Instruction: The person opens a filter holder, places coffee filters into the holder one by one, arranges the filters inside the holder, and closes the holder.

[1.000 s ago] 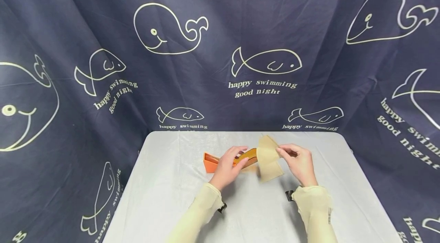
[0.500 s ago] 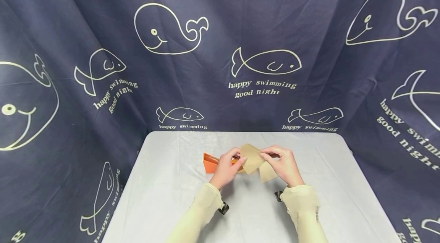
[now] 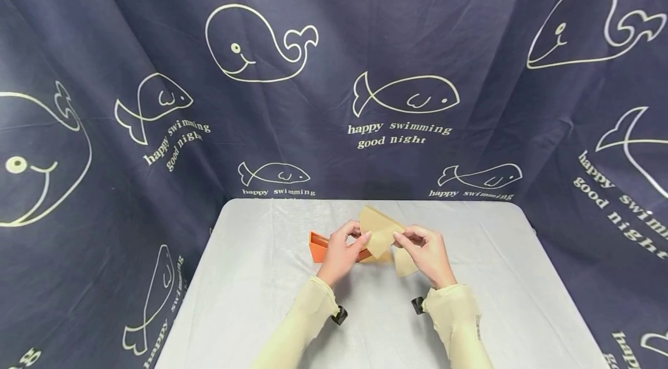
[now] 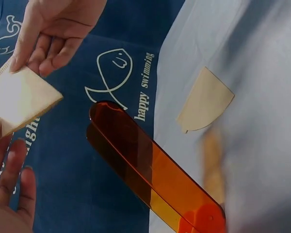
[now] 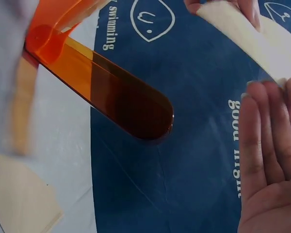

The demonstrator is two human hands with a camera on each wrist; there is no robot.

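Note:
A tan, cone-shaped paper coffee filter (image 3: 379,232) is held up between both hands above the table. My left hand (image 3: 341,253) pinches its left side with the thumb in front. On the other side, thumb and fingertips of my right hand (image 3: 429,250) pinch the edge. Below and behind lies an orange holder (image 3: 318,248), partly hidden by the left hand. Its see-through amber cover (image 4: 150,165) stands swung out from the orange hinge end. Another paper filter (image 4: 206,101) lies flat on the table, partly behind the right hand in the head view.
The table (image 3: 250,322) has a pale cloth top. A dark blue curtain (image 3: 334,21) with whale and fish drawings hangs behind and at both sides. Black wrist mounts (image 3: 339,315) sit under the sleeves.
The right hand has carried the filter leftward, and the left hand, earlier beside the amber cover, now grips it too. Over the last half second the filter has risen slightly.

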